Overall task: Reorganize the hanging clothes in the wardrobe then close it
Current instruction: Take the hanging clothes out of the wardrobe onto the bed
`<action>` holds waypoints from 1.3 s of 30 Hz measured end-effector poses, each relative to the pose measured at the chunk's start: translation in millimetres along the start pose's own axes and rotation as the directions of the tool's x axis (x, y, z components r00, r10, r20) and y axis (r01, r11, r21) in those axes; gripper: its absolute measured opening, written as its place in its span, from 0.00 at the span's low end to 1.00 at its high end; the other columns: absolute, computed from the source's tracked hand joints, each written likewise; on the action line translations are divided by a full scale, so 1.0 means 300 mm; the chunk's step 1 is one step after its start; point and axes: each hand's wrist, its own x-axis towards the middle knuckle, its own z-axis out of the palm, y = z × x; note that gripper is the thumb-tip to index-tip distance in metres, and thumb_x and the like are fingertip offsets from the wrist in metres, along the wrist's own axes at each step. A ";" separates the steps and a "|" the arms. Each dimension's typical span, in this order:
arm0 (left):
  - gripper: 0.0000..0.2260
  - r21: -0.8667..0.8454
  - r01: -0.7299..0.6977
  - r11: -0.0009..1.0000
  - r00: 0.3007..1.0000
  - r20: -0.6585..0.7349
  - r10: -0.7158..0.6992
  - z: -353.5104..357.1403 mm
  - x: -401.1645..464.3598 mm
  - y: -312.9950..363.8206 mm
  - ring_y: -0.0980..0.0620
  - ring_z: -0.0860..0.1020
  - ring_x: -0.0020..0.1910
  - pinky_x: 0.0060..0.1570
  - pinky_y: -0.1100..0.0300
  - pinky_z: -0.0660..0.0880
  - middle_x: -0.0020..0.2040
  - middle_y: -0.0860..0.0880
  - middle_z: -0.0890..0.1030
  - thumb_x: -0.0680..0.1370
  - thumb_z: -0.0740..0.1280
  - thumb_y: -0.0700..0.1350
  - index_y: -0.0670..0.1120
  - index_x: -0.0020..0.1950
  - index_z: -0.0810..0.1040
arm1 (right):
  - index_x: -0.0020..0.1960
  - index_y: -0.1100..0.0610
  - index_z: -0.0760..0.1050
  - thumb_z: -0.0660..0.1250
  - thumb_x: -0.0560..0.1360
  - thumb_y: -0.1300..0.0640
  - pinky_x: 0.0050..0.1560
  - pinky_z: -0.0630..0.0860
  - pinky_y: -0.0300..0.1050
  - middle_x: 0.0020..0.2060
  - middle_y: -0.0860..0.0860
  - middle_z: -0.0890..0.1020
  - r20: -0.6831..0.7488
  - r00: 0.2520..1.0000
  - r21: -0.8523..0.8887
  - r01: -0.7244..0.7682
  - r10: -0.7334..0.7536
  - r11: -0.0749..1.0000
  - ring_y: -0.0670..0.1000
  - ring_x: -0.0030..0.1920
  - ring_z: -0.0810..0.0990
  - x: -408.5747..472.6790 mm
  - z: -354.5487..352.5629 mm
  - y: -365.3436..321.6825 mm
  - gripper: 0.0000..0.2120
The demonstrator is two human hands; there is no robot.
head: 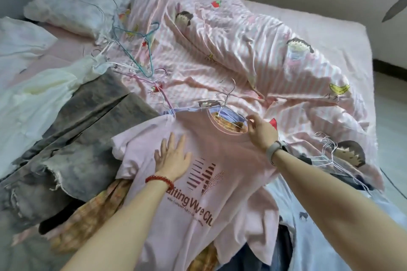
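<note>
A pink T-shirt (220,160) with dark red print is spread face up on a pile of clothes at the near edge of the bed (330,20). Inside its neck opening a white wire hanger (229,108) is seen, with the hook pointing away over the striped pink duvet (220,55). The left hand (172,157) is laid flat on the chest of the shirt, fingers straight and slightly spread (a red bead bracelet (159,179) is worn on this wrist). The right hand (262,132) is placed at the collar, its fingers curled, and it seems to pinch the collar edge together with the hanger wire, though the exact contact is not clearly seen. A grey band (273,149) is worn on the right wrist.

To the left of the shirt, grey frayed jeans (83,130) and a white garment (37,92) are lying. Behind them loose hangers are scattered, among them a teal hanger (141,48). More white wire hangers (330,156) are heaped to the right. A pillow (83,0) is placed at the far left.
</note>
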 end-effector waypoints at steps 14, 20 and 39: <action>0.23 0.120 0.067 0.991 0.969 -0.246 -0.035 -0.013 -0.101 -0.122 0.48 0.48 0.75 0.71 0.47 0.47 0.77 0.48 0.50 0.81 0.52 0.48 0.50 0.75 0.53 | 0.70 0.60 0.64 0.53 0.77 0.56 0.70 0.57 0.57 0.69 0.60 0.66 0.127 0.927 -0.065 0.363 -0.353 0.930 0.61 0.70 0.61 -0.148 0.151 -0.166 0.22; 0.18 -0.088 0.194 0.977 0.809 -0.550 -0.210 -0.015 -0.552 -0.402 0.40 0.76 0.59 0.54 0.39 0.72 0.60 0.41 0.77 0.72 0.59 0.45 0.43 0.60 0.77 | 0.61 0.61 0.74 0.52 0.75 0.54 0.57 0.72 0.59 0.59 0.60 0.77 0.154 0.740 0.082 0.651 -0.655 0.755 0.63 0.61 0.74 -0.581 0.188 -0.487 0.20; 0.20 -0.625 0.770 0.123 -0.291 -0.517 -0.805 0.734 -2.595 -0.919 0.43 0.74 0.59 0.57 0.46 0.69 0.58 0.43 0.78 0.73 0.53 0.48 0.44 0.57 0.78 | 0.55 0.58 0.78 0.53 0.71 0.53 0.49 0.78 0.60 0.53 0.57 0.81 0.318 -0.546 0.555 0.770 -0.775 -0.315 0.60 0.54 0.80 -2.562 0.495 -0.838 0.21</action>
